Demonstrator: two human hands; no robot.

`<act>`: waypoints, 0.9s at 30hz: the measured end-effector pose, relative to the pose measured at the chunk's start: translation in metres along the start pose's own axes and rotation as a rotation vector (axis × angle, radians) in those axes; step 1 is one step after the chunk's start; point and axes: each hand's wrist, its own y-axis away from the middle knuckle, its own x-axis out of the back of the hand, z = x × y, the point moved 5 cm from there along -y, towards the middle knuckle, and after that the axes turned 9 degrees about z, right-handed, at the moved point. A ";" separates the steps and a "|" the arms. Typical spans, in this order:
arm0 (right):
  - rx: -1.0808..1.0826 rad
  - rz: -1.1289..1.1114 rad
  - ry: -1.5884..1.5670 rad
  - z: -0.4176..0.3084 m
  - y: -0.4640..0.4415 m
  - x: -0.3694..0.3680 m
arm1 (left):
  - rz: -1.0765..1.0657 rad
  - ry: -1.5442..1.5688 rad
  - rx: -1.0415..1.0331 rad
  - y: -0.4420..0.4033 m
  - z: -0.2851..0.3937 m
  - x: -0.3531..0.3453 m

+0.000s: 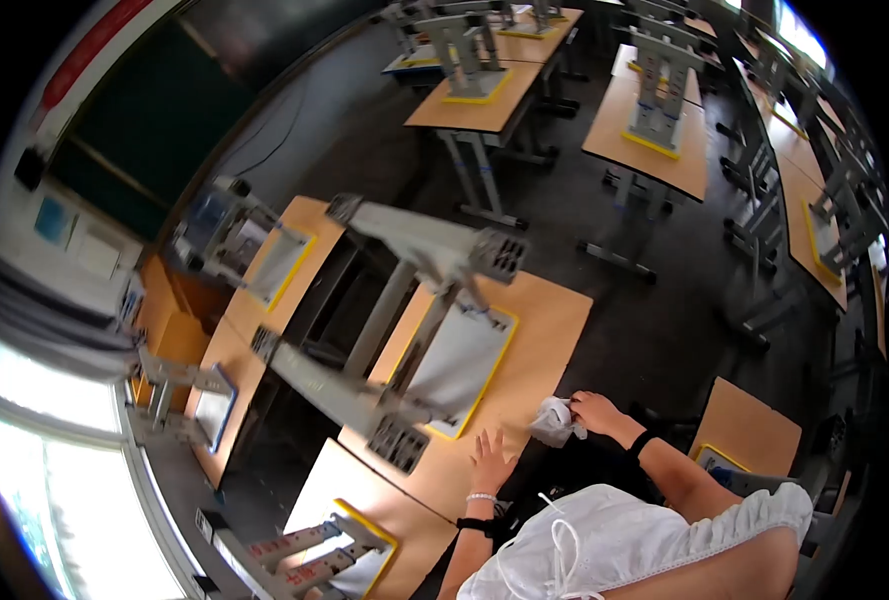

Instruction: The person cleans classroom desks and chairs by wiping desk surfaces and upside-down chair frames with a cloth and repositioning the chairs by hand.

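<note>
My left hand (489, 463) rests on the near edge of a wooden desk (554, 315) with its fingers spread and nothing in it. A crumpled white cloth or tissue (554, 422) hangs from my right hand (594, 412), whose fingers are closed on it, at the desk's right corner. On the desk, beyond my left hand, an upturned chair or stool (394, 235) lies with its grey legs in the air and its yellow-edged seat (464, 365) on the top.
More desks bear upturned seats: ahead (474, 115), right (644, 150), far right (809, 215) and left (299, 225). Another upturned seat (364, 545) is near my left arm. A desk (749, 425) stands close on the right. Windows (54, 500) and a chalkboard (154, 120) are at the left.
</note>
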 end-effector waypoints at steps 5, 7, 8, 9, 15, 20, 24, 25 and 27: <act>-0.114 -0.029 0.014 0.062 0.005 0.024 | -0.017 -0.140 0.103 -0.021 0.028 -0.028; -0.155 0.014 -0.006 0.085 0.002 0.028 | -0.046 -0.174 0.080 -0.025 0.029 -0.024; -0.179 0.017 -0.020 0.096 0.002 0.032 | -0.058 -0.193 0.076 -0.024 0.027 -0.024; -0.199 0.020 -0.035 0.106 0.000 0.035 | -0.065 -0.190 0.047 -0.024 0.022 -0.028; -0.278 0.026 -0.041 0.132 -0.015 0.053 | -0.050 -0.142 0.034 -0.024 0.013 -0.035; -0.309 0.013 -0.064 0.152 -0.015 0.076 | -0.073 -0.169 0.104 -0.025 0.016 -0.037; -0.355 -0.056 -0.040 0.200 -0.014 0.079 | 0.005 -0.248 0.178 -0.026 0.006 -0.058; -0.365 -0.072 -0.023 0.217 -0.014 0.081 | 0.039 -0.253 0.217 -0.029 0.005 -0.062; -0.372 -0.017 -0.045 0.248 -0.019 0.093 | 0.285 -0.594 0.168 -0.035 0.001 -0.079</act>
